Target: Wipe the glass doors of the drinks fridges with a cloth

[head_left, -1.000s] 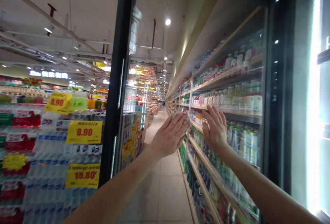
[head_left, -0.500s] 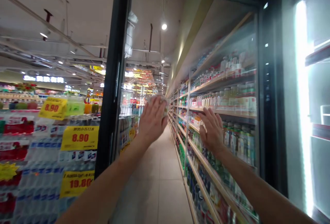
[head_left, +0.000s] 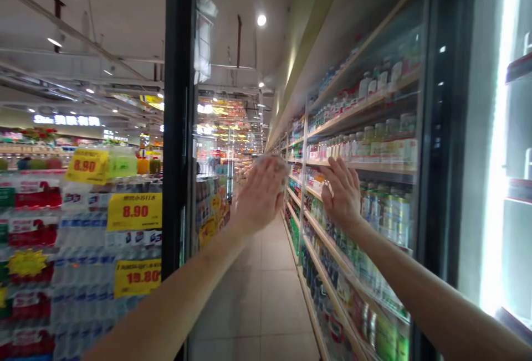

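Holding pale, crumpled wad (head_left: 283,165) (blurry) | L fingers (head_left: 266,180) | blk-framed glass door (head_left: 303,87)

1. The left hand (head_left: 258,199), blurred, holds a pale cloth (head_left: 274,163) under its extended fingers, in front of a glass pane (head_left: 233,17).
2. The right hand (head_left: 344,192) is raised to the right of it, fingers loosely spread; whether it touches the pane is unclear.
3. A black frame (head_left: 178,117) edges the pane's left side.
4. At right, shelves (head_left: 378,168) of bottles (head_left: 393,138) recede into the far distance.
5. At left, yellow price signs (head_left: 135,211) front stacked packs (head_left: 83,272).
6. Floor tiles (head_left: 278,300) run between; a bright light strip (head_left: 499,128) stands at near right.
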{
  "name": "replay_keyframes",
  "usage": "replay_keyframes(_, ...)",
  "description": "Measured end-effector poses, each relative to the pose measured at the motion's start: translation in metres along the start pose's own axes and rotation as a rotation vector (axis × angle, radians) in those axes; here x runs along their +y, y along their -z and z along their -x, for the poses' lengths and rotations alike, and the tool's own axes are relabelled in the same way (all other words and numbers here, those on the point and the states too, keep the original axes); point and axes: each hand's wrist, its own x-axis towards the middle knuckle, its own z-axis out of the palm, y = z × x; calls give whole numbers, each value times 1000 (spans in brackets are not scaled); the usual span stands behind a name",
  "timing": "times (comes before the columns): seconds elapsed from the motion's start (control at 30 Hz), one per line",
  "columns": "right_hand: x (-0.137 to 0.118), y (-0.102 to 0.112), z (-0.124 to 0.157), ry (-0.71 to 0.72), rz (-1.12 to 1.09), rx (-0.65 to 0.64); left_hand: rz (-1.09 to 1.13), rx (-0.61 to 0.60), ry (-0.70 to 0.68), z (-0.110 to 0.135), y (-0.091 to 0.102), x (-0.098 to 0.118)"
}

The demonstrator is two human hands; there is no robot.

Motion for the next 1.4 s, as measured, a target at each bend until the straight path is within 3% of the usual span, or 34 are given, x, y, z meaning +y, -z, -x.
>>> replay_keyframes(0.07, 0, 0, 0, 1, -1, -3, 33, -77, -185, 2, -3, 11)
replay_keyframes(0.1, 0, -1, 0, 0, -5, -4, 35, -83, -207, 1, -4, 12)
replay_keyframes(0.13, -1, -1, 0, -2, -5, -2, 26, -57, -167, -2, -5, 10)
replay_keyframes(0.23, -1, -2, -1, -10, 3, 9, -20, 75, 139, -11, -7, -1)
replay_keyframes(0.3, -1, -2, 0, -12, 11, 8, -10, 79, 187, -12, -7, -2)
replay_keyframes(0.4, -1, -2, -1, -12, 4, -3, 58, -50, -80, -4, -7, 6)
replay_keyframes(0.47, -2, -1, -1, -14, -7, -3, 82, -67, -127, 1, -6, 7)
replay_keyframes(0.57, -3, -1, -1, -22, -21, 1, 128, 34, 60, 0, -2, -5)
replay_keyframes(0.7, 0, -1, 0, -15, -56, 11, 199, 95, 82, -7, 3, -21)
replay_keyframes(0.87, 2, 3, 2, 3, -91, 33, 54, 250, 329, -6, 9, -27)
replay_keyframes(1.0, -35, 8, -15, 35, -269, 51, 55, 215, 313, -2, 13, -29)
replay_keyframes(1.13, -96, -1, -47, 154, -542, -45, 169, 310, 311, 4, 15, -30)
replay_keyframes(1.27, -133, -24, -62, 42, -395, -114, 239, 419, 374, 11, 13, -36)
replay_keyframes(1.4, -123, -37, -57, 249, -168, -136, 188, 424, 410, 17, 8, -42)
